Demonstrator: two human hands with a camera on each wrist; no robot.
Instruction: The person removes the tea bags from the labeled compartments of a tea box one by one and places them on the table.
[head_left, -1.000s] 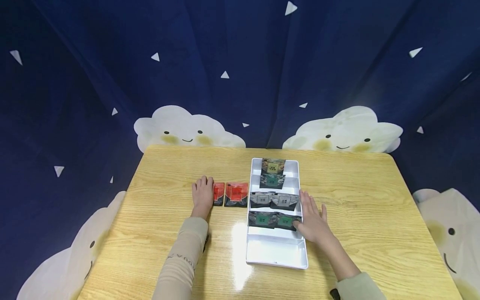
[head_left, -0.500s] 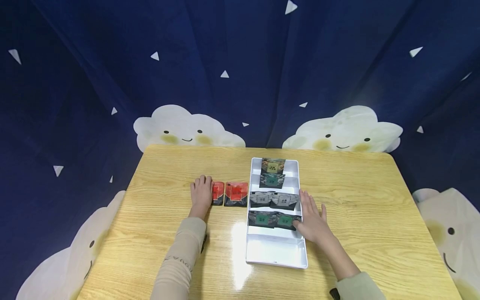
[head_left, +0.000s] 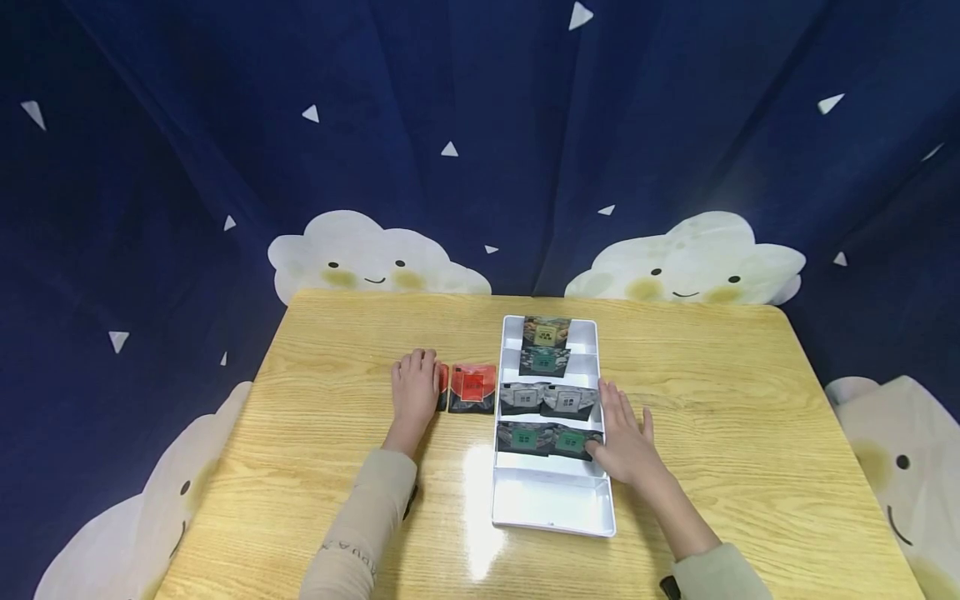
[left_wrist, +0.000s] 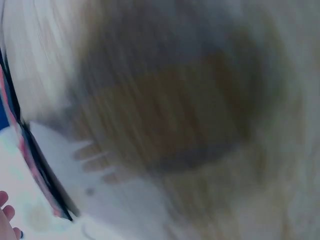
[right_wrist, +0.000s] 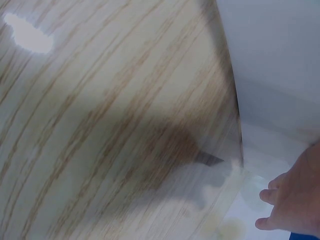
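Note:
My left hand (head_left: pixel 415 390) lies over the left part of a red and black pouch, hiding most of it; its fingers look relaxed. The edge of this pouch (left_wrist: pixel 37 165) shows in the left wrist view. Just right of it lies a second red and black pouch (head_left: pixel 472 388), flat on the table. A white divided tray (head_left: pixel 553 504) stands beside that pouch. My right hand (head_left: pixel 628 446) holds the tray's right wall, thumb over the rim by a green-labelled pouch (head_left: pixel 574 443) and fingers along the outside. In the right wrist view, fingertips (right_wrist: pixel 269 196) appear by the tray wall.
The tray's upper compartments hold a yellow-labelled pouch (head_left: pixel 546 333), a green-labelled pouch (head_left: pixel 543 362) and two grey pouches (head_left: pixel 567 402). Another green-labelled pouch (head_left: pixel 523 438) leans in the fourth compartment. A dark blue curtain (head_left: pixel 480 125) hangs behind the wooden table (head_left: pixel 712 375).
My left hand shifted slightly left, then right, and now covers more of the left red and black pouch. My right hand and the tray have stayed in place.

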